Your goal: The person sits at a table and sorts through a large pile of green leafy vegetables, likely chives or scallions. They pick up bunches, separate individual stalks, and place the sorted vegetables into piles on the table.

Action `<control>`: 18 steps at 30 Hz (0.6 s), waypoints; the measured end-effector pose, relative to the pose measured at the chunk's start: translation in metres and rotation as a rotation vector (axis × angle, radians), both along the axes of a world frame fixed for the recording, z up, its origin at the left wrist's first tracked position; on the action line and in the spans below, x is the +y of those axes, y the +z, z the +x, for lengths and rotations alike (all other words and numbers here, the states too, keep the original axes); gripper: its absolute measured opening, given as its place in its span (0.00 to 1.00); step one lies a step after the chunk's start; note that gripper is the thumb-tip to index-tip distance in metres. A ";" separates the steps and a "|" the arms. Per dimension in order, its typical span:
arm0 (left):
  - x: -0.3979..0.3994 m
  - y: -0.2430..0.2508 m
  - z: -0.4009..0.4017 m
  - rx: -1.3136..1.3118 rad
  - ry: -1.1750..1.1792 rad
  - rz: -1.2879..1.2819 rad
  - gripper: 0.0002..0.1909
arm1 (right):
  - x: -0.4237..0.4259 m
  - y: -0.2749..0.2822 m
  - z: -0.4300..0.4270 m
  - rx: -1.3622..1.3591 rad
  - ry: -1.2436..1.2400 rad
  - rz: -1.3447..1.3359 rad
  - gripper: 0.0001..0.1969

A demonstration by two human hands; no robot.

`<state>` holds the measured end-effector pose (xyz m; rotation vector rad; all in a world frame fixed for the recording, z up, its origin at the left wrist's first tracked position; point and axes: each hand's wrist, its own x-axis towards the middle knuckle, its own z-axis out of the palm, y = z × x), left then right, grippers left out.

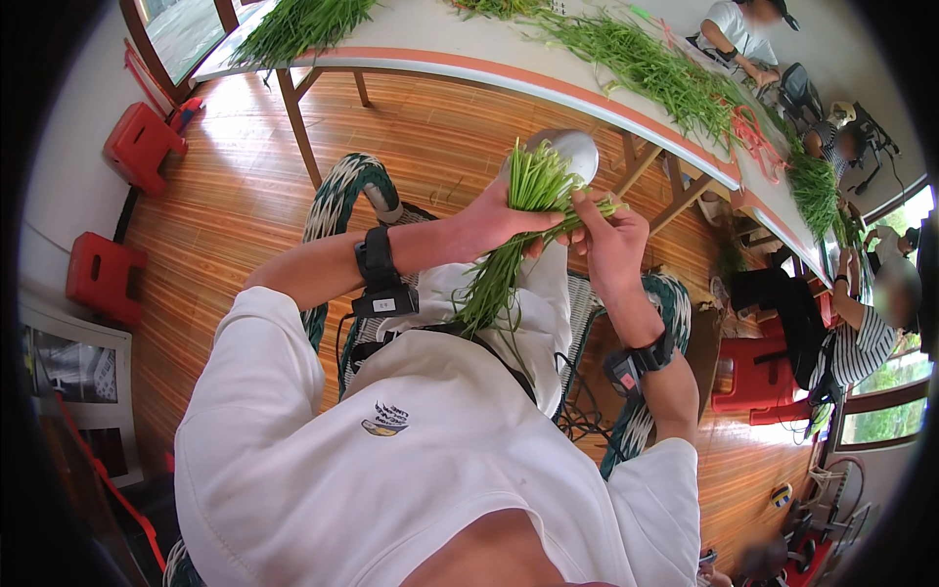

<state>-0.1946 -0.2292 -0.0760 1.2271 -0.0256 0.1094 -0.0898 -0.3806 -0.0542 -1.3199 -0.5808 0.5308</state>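
Observation:
My left hand (506, 224) is wrapped around a bundle of thin green stalks (534, 187), perhaps garlic chives, held over my lap. The pale cut ends point away from me, and the long leaves hang down towards my waist. Close against the bundle's right side, my right hand (605, 231) pinches a few stalks between thumb and fingers. These stalks lie slantwise across the bundle. Part of the fingers of both hands is hidden behind the stalks.
A long table (440, 37) across the front bears heaps of green stalks (653, 70) and pink ties (755, 139). I sit in a woven armchair (352, 183). Red plastic stools (139, 147) stand at the left. Several people sit at the right, one in a striped shirt (855, 348).

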 end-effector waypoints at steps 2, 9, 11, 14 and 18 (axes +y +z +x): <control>0.001 0.001 0.000 0.003 -0.013 -0.008 0.10 | 0.000 0.001 0.002 -0.023 -0.020 0.004 0.07; 0.002 0.011 -0.003 0.049 -0.039 -0.066 0.11 | -0.005 0.007 0.011 -0.034 -0.033 0.042 0.06; 0.002 0.013 -0.004 0.052 -0.061 -0.118 0.12 | -0.005 0.008 0.010 -0.020 -0.014 0.099 0.05; 0.002 0.013 -0.004 0.082 -0.094 -0.197 0.13 | -0.008 0.009 0.012 -0.017 0.002 0.135 0.04; 0.006 0.009 -0.004 0.061 -0.126 -0.151 0.12 | -0.008 0.011 0.011 -0.013 -0.005 0.123 0.05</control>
